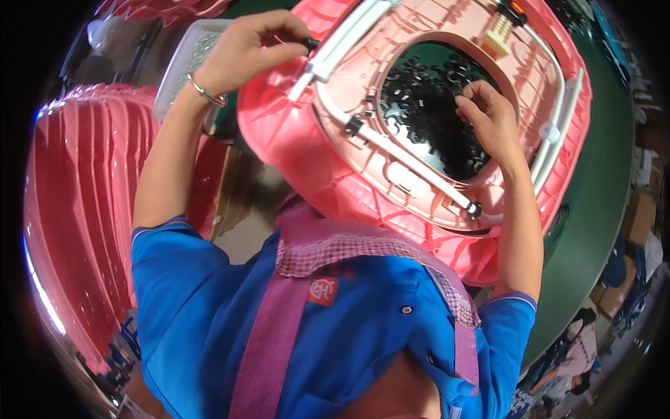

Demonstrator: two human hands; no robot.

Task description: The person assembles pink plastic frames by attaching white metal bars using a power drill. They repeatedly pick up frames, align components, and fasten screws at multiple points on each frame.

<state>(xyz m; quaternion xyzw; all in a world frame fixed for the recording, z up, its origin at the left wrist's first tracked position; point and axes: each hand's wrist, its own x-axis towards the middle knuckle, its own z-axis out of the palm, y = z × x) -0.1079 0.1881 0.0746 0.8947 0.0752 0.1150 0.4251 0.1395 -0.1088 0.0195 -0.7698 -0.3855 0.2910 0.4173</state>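
My left hand (251, 50) pinches a small black plastic clip (311, 44) between thumb and forefinger, above the upper left rim of a pink plastic shell (298, 131). The shell lies underside up, with white metal tubes (408, 162) along its inner edge. Black clips (354, 125) sit around the near tube. Over the large oval opening in the shell, my right hand (489, 118) has its fingertips closed on a small black piece, apparently another clip. A pile of loose black clips (419, 99) shows through that opening. The palm hides part of the pile.
A white plastic tray (167, 86) of small metal pieces stands beyond my left forearm. Stacked pink plastic shells (89, 199) rise at the left. A cream-coloured part (496, 42) stands on the shell. The green tabletop (586, 209) curves along the right, with cardboard boxes (639, 214) beyond it.
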